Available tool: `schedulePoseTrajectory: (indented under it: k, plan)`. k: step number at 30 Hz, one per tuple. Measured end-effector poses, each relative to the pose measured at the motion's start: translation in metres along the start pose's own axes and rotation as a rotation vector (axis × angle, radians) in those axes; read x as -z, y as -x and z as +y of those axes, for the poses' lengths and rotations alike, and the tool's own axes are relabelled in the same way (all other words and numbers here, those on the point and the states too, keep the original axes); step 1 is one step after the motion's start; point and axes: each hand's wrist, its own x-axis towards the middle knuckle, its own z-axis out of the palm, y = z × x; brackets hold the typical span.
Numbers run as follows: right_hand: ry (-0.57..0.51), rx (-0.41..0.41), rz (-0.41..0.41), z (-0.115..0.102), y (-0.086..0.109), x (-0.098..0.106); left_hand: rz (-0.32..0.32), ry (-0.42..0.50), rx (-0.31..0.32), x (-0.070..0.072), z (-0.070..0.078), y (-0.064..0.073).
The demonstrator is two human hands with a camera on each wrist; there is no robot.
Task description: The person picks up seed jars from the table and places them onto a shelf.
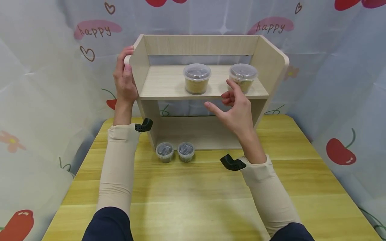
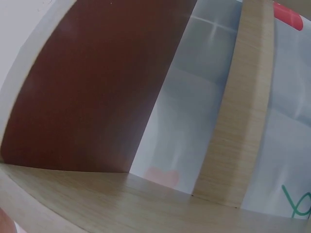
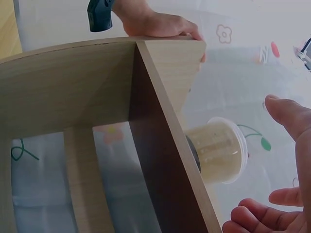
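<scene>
A two-tier pale wooden shelf [image 1: 199, 45] stands on the table. At its left side panel my left hand [image 1: 124, 77] grips the upper edge, fingertips bent over the rim, as the right wrist view also shows. On the upper board sit two lidded clear plastic tubs with yellowish contents, a middle tub [image 1: 196, 80] and a right tub [image 1: 242, 72]. My right hand [image 1: 238, 110] is in front of the right tub, thumb and fingers spread apart with nothing between them. Its index fingertip overlaps that tub in the head view.
Two small lidded tubs, a left one [image 1: 165, 152] and a right one [image 1: 186, 151], stand at the front edge of the lower board. The wooden table [image 1: 181, 201] extends toward me. A printed cloth [image 1: 193, 20] hangs close behind and on both sides.
</scene>
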Motion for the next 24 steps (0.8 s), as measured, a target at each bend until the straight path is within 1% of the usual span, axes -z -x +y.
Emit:
schedulePoseTrajectory:
  k: [7,14,24]
  plan:
    - [-0.011,0.002,0.0,0.006,0.009,0.002,0.01,-0.012,0.018,0.001,-0.005,0.001]
    - [-0.022,0.009,0.009,0.012,0.013,0.002,0.005,-0.007,-0.004,0.003,-0.007,-0.001]
    - [-0.028,0.005,-0.015,0.019,0.019,-0.003,0.004,0.018,-0.005,0.002,-0.008,0.0]
